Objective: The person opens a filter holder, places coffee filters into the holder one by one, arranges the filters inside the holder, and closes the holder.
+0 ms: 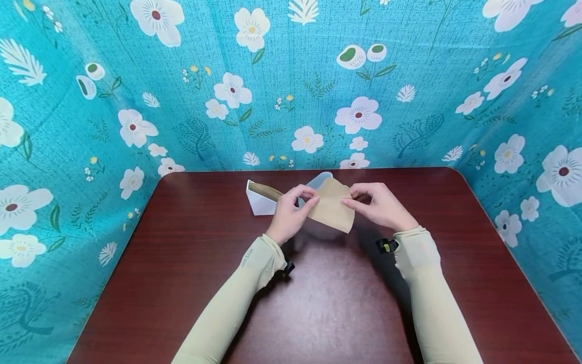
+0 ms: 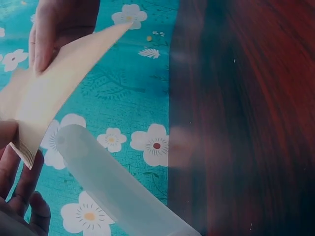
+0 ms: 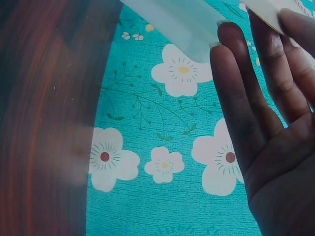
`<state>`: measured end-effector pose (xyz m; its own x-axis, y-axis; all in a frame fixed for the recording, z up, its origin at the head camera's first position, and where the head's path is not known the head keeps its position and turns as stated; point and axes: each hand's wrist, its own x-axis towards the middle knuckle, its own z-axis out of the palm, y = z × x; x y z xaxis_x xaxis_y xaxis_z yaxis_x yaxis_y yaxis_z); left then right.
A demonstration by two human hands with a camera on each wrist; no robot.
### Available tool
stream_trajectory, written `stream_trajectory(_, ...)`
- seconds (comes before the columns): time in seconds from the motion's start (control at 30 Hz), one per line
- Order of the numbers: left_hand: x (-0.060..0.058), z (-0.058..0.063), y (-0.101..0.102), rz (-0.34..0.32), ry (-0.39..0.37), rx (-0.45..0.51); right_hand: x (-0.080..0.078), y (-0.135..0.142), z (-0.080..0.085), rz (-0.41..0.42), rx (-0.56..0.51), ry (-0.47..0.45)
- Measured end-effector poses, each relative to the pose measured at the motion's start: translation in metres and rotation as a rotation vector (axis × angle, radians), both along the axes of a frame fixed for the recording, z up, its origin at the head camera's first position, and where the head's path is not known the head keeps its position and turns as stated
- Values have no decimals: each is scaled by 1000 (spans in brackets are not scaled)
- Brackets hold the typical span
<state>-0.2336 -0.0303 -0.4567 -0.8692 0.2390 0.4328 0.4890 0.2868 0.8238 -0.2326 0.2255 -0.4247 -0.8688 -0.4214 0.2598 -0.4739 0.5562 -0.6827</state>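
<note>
The left hand [image 1: 290, 215] and right hand [image 1: 381, 203] pinch, side by side.

Turquoise floral cloth [image 1: 282, 111] behind reddish-brown table [image 1: 163, 273]; pale glare [image 1: 318, 298] on tabletop.

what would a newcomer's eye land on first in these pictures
Probably the teal flowered cloth, which rises behind and beside the dark red table. Next, near the table's far edge, comes the tan sheet, pinched by the person's left grip and right grip. A white box with an open top stands left of the sheet, partly hidden by the left grip.
</note>
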Motion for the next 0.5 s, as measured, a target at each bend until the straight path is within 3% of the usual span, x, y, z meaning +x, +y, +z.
stream_trajectory(0.2,0,3,-1,2,4,-9,-1,0,-3,13,12,-24)
stream_trajectory(0.5,1,5,-3,21,11,-52,2,-3,5,14,31,12)
